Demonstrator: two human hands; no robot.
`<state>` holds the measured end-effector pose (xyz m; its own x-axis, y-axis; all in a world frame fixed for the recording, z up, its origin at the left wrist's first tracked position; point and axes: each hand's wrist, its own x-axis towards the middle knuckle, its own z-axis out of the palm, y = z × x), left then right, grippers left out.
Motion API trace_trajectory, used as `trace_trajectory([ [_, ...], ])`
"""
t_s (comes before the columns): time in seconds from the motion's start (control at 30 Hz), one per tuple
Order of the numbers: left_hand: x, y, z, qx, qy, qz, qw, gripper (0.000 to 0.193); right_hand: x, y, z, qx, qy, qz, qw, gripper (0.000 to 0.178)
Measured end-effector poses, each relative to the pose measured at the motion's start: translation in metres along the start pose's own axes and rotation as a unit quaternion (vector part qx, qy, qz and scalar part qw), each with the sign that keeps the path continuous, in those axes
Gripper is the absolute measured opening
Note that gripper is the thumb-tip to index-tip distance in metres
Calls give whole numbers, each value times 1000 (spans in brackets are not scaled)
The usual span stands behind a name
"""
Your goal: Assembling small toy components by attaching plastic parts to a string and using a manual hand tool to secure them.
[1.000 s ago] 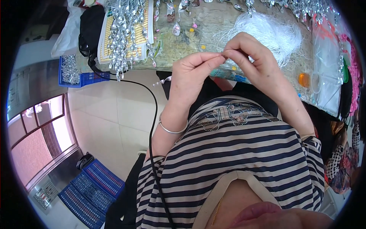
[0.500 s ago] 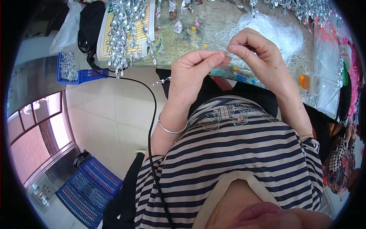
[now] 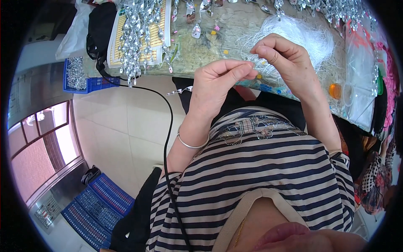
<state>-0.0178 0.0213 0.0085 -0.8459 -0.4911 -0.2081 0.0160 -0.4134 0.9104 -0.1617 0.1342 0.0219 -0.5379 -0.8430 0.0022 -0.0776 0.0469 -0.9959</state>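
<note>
My left hand [image 3: 216, 84] is closed in a pinch just off the table's near edge. A short string of silver beads [image 3: 180, 90] sticks out beyond its left side, apparently held in the fingers, which hide the rest. My right hand [image 3: 289, 63] is also pinched, thumb against forefinger, a little above and to the right of the left fingertips. Whatever lies in that pinch is too fine to make out. Behind the right hand spreads a loose heap of clear white thread [image 3: 310, 38] on the table.
Silver bead strands [image 3: 133, 42] hang over a bamboo mat [image 3: 114, 48] at the left, and more beads [image 3: 336, 10] lie far right. A blue bin of beads [image 3: 75, 75] stands beside the table [image 3: 189, 52]. A black cable [image 3: 171, 122] runs past my left arm. Plastic bags [image 3: 360, 84] lie right.
My fingertips were together and are now a small gap apart. The left hand has shifted slightly right and toward me, with the bead string; the right hand has tilted up a little.
</note>
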Motion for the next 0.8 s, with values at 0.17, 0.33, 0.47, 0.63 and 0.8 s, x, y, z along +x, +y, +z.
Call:
trace_trajectory([
  [0.17,5,7,6,-27,6,-17,999,16,-1,-2,3,-65,-9,-66,996,9],
  [0.33,4,1,3,5,-17,-16,1000,15,1,-1,4,-42,-19,-61,997,7],
  [0.47,3,2,1,2,-36,-43,998,15,0,-3,5,-51,-35,-60,996,8],
  [0.63,4,2,-3,19,-45,-56,997,16,1,-7,6,-78,-52,-67,993,8],
  [0.8,2,0,0,-2,-15,-25,1000,17,2,-3,5,-73,-38,-43,996,7],
])
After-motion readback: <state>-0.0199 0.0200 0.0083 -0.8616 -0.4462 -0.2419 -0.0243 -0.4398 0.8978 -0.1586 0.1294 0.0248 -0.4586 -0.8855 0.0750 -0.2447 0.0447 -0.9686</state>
